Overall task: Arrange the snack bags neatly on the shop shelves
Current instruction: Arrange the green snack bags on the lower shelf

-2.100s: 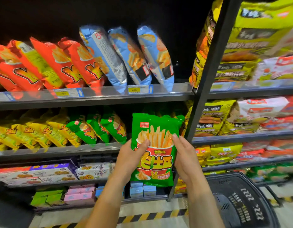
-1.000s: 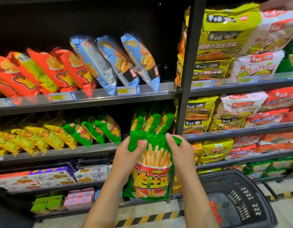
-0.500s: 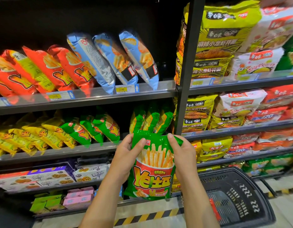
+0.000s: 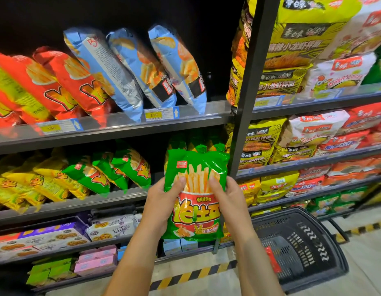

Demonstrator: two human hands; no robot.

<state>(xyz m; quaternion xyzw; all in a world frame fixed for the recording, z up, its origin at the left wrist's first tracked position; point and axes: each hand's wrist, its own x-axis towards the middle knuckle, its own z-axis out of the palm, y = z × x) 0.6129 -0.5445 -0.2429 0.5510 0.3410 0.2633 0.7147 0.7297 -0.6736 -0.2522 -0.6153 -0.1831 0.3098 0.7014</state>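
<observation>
I hold a green fries snack bag (image 4: 196, 212) upright in front of the middle shelf (image 4: 78, 202). My left hand (image 4: 164, 201) grips its left edge, thumb across the front. My right hand (image 4: 228, 199) grips its right edge the same way. The bag's top overlaps several green bags (image 4: 196, 144) standing at the right end of that shelf, beside the black upright post (image 4: 247, 103). More green bags (image 4: 121, 167) lean further left on the same shelf.
Yellow bags (image 4: 31, 184) fill the middle shelf's left end. Red bags (image 4: 63, 82) and blue bags (image 4: 142, 67) lean on the upper shelf. Noodle packs (image 4: 303, 60) stack right of the post. A black shopping basket (image 4: 303, 248) stands on the floor at lower right. Boxes (image 4: 48, 236) line the lower shelf.
Both hands have lifted the green bag up toward the middle shelf's right end, and my grip has slid lower on its edges. The camera has moved closer to the shelves.
</observation>
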